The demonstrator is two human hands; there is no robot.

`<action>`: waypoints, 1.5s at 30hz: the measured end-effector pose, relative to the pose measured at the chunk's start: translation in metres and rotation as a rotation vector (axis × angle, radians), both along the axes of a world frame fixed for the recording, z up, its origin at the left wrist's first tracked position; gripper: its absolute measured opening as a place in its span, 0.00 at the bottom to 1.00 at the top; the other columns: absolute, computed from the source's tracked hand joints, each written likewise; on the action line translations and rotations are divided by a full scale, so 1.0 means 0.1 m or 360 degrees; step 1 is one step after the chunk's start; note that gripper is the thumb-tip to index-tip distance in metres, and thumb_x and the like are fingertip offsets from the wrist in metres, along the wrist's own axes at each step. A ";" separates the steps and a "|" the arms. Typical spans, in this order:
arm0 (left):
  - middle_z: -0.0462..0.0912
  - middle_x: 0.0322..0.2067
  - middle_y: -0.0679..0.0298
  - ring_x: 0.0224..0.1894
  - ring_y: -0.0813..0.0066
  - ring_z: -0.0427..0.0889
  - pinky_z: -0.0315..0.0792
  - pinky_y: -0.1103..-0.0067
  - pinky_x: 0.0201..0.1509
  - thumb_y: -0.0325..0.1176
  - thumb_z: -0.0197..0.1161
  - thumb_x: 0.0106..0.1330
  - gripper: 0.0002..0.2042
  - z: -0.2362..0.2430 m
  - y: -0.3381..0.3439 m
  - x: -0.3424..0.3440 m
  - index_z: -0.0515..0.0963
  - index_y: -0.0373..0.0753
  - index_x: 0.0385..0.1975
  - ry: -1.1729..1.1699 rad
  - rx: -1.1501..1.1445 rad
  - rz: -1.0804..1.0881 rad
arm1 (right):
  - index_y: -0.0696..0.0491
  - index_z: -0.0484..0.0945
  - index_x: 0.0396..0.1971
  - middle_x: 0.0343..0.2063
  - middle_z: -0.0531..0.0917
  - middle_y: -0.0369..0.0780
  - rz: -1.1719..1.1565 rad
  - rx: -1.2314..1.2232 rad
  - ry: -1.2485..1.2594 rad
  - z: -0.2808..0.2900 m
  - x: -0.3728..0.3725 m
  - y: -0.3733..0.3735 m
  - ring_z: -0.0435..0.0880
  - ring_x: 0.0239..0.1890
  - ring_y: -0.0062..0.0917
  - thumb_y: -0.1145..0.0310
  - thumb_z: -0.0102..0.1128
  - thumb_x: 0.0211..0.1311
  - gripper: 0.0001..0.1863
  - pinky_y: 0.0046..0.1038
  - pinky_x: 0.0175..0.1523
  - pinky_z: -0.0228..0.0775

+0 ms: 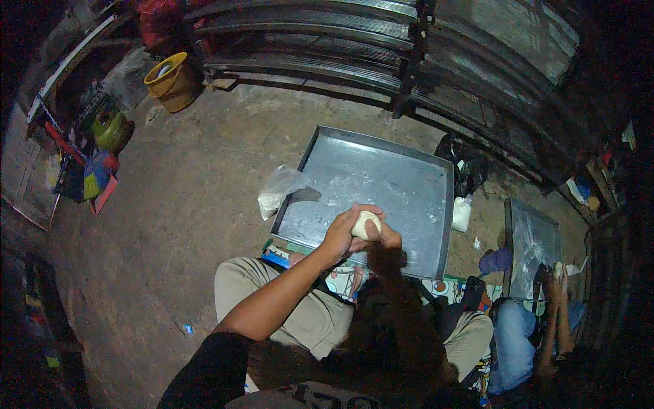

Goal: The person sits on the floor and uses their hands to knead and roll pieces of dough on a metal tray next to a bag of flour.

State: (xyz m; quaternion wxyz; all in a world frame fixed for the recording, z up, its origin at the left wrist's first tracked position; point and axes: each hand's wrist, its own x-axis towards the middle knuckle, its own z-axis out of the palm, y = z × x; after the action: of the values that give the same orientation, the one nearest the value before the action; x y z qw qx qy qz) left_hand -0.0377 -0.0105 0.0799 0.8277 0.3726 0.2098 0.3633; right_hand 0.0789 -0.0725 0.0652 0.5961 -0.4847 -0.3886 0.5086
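A pale ball of dough (366,226) sits between my two hands, above the near edge of a large metal tray (381,170). My left hand (340,232) cups it from the left, its fingers curled round the far side. From the right, my right hand (385,238) presses on it, with a finger or thumb across its front. The tray has low raised walls, and white floury smears mark its bottom. Beside its left wall rests a clear plastic bag (274,194) with white powder in it.
To the right, another person's hands (558,276) work by a second metal tray (535,238). A white bag (461,215) and a black plastic bag (470,163) lie between the trays. Dark slatted racks (306,48) stand at the back, near a yellow bucket (174,85).
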 end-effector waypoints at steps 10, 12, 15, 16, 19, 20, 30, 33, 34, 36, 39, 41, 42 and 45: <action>0.78 0.46 0.57 0.46 0.60 0.76 0.70 0.66 0.49 0.44 0.47 0.73 0.18 -0.23 -0.05 0.04 0.73 0.38 0.51 0.0829 0.1043 0.0120 | 0.59 0.73 0.48 0.42 0.80 0.43 -0.0042 -0.0285 0.0332 -0.56 0.27 0.22 0.82 0.41 0.27 0.45 0.38 0.72 0.29 0.28 0.46 0.76; 0.75 0.50 0.56 0.53 0.55 0.71 0.64 0.60 0.57 0.40 0.54 0.68 0.17 -0.41 -0.08 0.10 0.72 0.39 0.53 0.0988 0.2189 0.0356 | 0.57 0.71 0.48 0.42 0.79 0.42 0.0091 -0.0251 0.0926 -0.85 0.35 0.30 0.80 0.43 0.27 0.42 0.33 0.73 0.31 0.30 0.49 0.73; 0.58 0.65 0.47 0.68 0.42 0.53 0.52 0.57 0.68 0.43 0.67 0.54 0.40 -0.60 -0.14 0.18 0.57 0.38 0.66 0.1043 0.2100 0.0122 | 0.56 0.71 0.47 0.40 0.79 0.41 0.0073 -0.0082 0.0926 -1.01 0.34 0.27 0.80 0.42 0.28 0.41 0.33 0.73 0.31 0.30 0.49 0.72; 0.53 0.67 0.46 0.70 0.40 0.49 0.50 0.57 0.70 0.44 0.68 0.52 0.45 -0.71 -0.14 0.21 0.53 0.38 0.68 0.1046 0.2134 0.0147 | 0.56 0.71 0.47 0.39 0.79 0.41 0.0063 -0.0091 0.0914 -0.98 0.30 0.23 0.80 0.42 0.28 0.41 0.33 0.73 0.31 0.30 0.49 0.72; 0.42 0.69 0.38 0.72 0.37 0.40 0.43 0.57 0.73 0.48 0.70 0.51 0.53 -0.46 -0.29 0.29 0.42 0.34 0.70 0.0843 0.1998 0.0179 | 0.56 0.71 0.48 0.39 0.79 0.41 -0.0058 -0.0188 0.0810 -0.68 0.28 -0.01 0.79 0.41 0.28 0.41 0.33 0.73 0.31 0.30 0.49 0.72; 0.42 0.68 0.36 0.71 0.36 0.41 0.42 0.56 0.74 0.49 0.70 0.51 0.54 -0.42 -0.35 0.31 0.41 0.33 0.70 0.0836 0.1925 0.0246 | 0.56 0.71 0.48 0.38 0.79 0.41 -0.0089 -0.0223 0.0766 -0.54 0.25 -0.11 0.79 0.41 0.28 0.41 0.33 0.73 0.31 0.30 0.49 0.72; 0.58 0.64 0.43 0.69 0.52 0.56 0.55 0.69 0.71 0.42 0.71 0.53 0.39 -0.45 -0.07 0.13 0.62 0.31 0.63 0.0658 0.1699 -0.0279 | 0.56 0.70 0.48 0.36 0.78 0.41 -0.0477 -0.0284 0.0682 -0.17 0.27 -0.53 0.79 0.38 0.28 0.41 0.33 0.73 0.31 0.29 0.49 0.71; 0.83 0.42 0.54 0.45 0.67 0.83 0.75 0.73 0.51 0.41 0.71 0.57 0.29 -0.31 -0.04 0.08 0.71 0.34 0.56 0.0866 0.1019 -0.0203 | 0.56 0.70 0.49 0.35 0.78 0.40 -0.0592 -0.0296 0.0832 -0.14 0.32 -0.16 0.78 0.38 0.29 0.41 0.33 0.73 0.31 0.29 0.49 0.71; 0.85 0.38 0.56 0.41 0.70 0.84 0.76 0.74 0.47 0.43 0.70 0.58 0.27 -0.22 -0.04 0.05 0.73 0.34 0.54 0.0909 0.0944 -0.0144 | 0.56 0.70 0.48 0.35 0.78 0.40 -0.0623 -0.0301 0.0894 -0.13 0.36 0.02 0.78 0.37 0.28 0.41 0.33 0.73 0.31 0.29 0.49 0.71; 0.84 0.34 0.55 0.36 0.67 0.83 0.75 0.73 0.43 0.45 0.70 0.58 0.24 -0.31 0.01 0.07 0.76 0.34 0.48 0.1113 0.1057 0.0017 | 0.57 0.70 0.48 0.34 0.77 0.40 -0.0659 -0.0316 0.1023 -0.16 0.36 0.27 0.78 0.36 0.28 0.42 0.34 0.73 0.31 0.28 0.49 0.70; 0.82 0.29 0.53 0.30 0.65 0.80 0.73 0.72 0.37 0.48 0.69 0.59 0.21 -0.43 0.05 0.06 0.78 0.34 0.39 0.1224 0.1089 0.0147 | 0.57 0.73 0.46 0.42 0.78 0.46 -0.0427 -0.0169 0.0673 -0.49 0.37 0.35 0.79 0.41 0.29 0.46 0.38 0.73 0.28 0.31 0.47 0.71; 0.80 0.24 0.55 0.26 0.65 0.77 0.71 0.71 0.33 0.48 0.68 0.58 0.20 -0.32 0.06 0.02 0.78 0.34 0.33 0.1248 0.1222 0.0244 | 0.59 0.76 0.41 0.35 0.80 0.44 -0.0472 -0.0094 0.0005 -0.50 0.38 0.38 0.79 0.37 0.28 0.46 0.36 0.74 0.29 0.28 0.44 0.71; 0.79 0.24 0.54 0.25 0.63 0.77 0.71 0.71 0.32 0.48 0.68 0.58 0.19 -0.27 0.06 0.03 0.78 0.34 0.32 0.1251 0.1263 0.0255 | 0.59 0.77 0.38 0.32 0.80 0.43 -0.0492 -0.0056 -0.0329 -0.49 0.40 0.40 0.79 0.35 0.28 0.47 0.35 0.74 0.30 0.27 0.42 0.70; 0.80 0.26 0.51 0.27 0.53 0.80 0.72 0.67 0.33 0.47 0.67 0.59 0.18 -0.16 0.04 0.01 0.79 0.34 0.30 0.1351 0.1485 0.0292 | 0.60 0.79 0.27 0.22 0.80 0.40 -0.0563 -0.0185 -0.0485 -0.24 0.30 0.34 0.78 0.26 0.26 0.47 0.33 0.75 0.33 0.27 0.38 0.70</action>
State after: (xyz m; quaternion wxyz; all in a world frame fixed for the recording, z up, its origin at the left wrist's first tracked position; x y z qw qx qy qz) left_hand -0.0364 -0.0069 0.0637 0.3886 0.7861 0.3702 0.3065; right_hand 0.1089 -0.0383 0.0413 0.5814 -0.6499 -0.3532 0.3389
